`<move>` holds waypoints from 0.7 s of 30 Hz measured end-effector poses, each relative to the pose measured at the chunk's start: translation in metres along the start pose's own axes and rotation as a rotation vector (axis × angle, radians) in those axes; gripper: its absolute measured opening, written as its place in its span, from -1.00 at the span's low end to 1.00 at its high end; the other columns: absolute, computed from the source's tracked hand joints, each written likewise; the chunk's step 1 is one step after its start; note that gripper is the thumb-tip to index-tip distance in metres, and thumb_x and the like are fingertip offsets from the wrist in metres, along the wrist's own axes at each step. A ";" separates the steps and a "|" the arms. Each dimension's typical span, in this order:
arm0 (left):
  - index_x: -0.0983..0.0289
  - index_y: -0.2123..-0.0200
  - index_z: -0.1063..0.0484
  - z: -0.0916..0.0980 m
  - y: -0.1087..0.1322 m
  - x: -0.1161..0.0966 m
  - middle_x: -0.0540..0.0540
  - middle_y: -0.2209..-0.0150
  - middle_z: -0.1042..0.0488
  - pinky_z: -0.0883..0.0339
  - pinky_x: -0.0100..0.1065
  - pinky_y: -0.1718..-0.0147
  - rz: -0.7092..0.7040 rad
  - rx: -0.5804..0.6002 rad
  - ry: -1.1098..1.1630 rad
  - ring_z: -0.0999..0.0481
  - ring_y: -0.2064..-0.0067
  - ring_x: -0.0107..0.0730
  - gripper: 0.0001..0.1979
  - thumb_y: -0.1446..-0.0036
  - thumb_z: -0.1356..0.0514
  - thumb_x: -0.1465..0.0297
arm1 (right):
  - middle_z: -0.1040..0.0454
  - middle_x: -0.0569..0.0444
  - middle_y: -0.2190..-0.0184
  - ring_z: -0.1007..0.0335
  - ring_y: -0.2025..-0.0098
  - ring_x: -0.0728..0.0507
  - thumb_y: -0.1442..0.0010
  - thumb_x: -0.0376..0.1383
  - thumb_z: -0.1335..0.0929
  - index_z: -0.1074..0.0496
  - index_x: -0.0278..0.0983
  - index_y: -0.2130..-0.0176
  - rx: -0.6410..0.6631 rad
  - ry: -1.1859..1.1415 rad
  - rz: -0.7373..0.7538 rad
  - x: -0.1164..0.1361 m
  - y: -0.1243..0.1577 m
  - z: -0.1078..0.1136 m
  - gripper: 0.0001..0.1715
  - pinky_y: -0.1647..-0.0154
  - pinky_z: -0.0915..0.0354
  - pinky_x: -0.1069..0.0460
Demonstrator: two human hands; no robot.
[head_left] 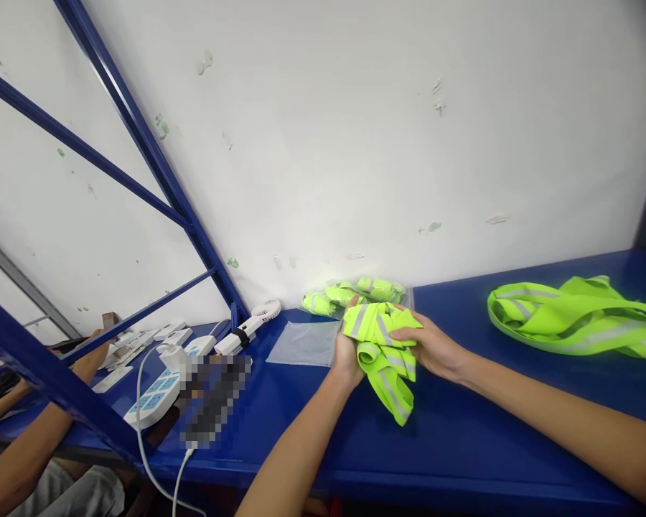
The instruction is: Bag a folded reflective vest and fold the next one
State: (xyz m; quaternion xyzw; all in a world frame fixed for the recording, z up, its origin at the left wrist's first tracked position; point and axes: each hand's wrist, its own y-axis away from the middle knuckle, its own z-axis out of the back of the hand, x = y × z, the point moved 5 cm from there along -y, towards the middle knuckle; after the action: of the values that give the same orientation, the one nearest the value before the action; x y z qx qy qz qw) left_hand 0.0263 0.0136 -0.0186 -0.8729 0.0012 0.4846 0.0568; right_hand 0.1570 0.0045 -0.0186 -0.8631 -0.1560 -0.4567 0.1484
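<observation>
Between my two hands is a bunched neon yellow-green reflective strap [380, 327] with silver-grey stripes, held just above the blue table. My left hand [346, 359] cups it from the left and below, fingers partly hidden behind the fabric. From the right, my right hand [431, 345] grips it with the thumb laid across the front. One loose end hangs down below the bundle. A flat clear plastic bag [304, 343] lies left of my left hand. Behind the hands, by the wall, sits a clear bag holding several folded reflective straps [377, 289].
More loose reflective straps [565, 316] lie in a heap at the right. On the left are a white power strip [158, 395] with cables, a small white fan [266, 310] and a blue metal frame post [161, 165]. Beyond the post, another person's arm [48, 431] reaches over the table.
</observation>
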 end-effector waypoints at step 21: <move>0.23 -0.07 -0.29 -0.002 0.007 0.032 0.20 0.02 -0.49 -0.42 -0.16 0.10 0.200 0.183 0.019 -0.54 0.07 -0.15 -0.44 -0.04 -0.30 0.14 | -0.44 0.05 -0.02 -0.32 -0.06 -0.41 0.09 -0.14 -0.54 -0.35 -0.08 -0.08 -0.082 0.568 0.266 0.016 -0.009 0.036 -0.26 -0.05 -0.30 -0.21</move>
State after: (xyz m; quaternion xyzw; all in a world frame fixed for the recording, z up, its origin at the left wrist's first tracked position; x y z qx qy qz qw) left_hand 0.0449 0.0077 -0.0456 -0.8642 0.1328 0.4773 0.0877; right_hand 0.1884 0.0290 -0.0235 -0.7192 0.0243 -0.6620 0.2095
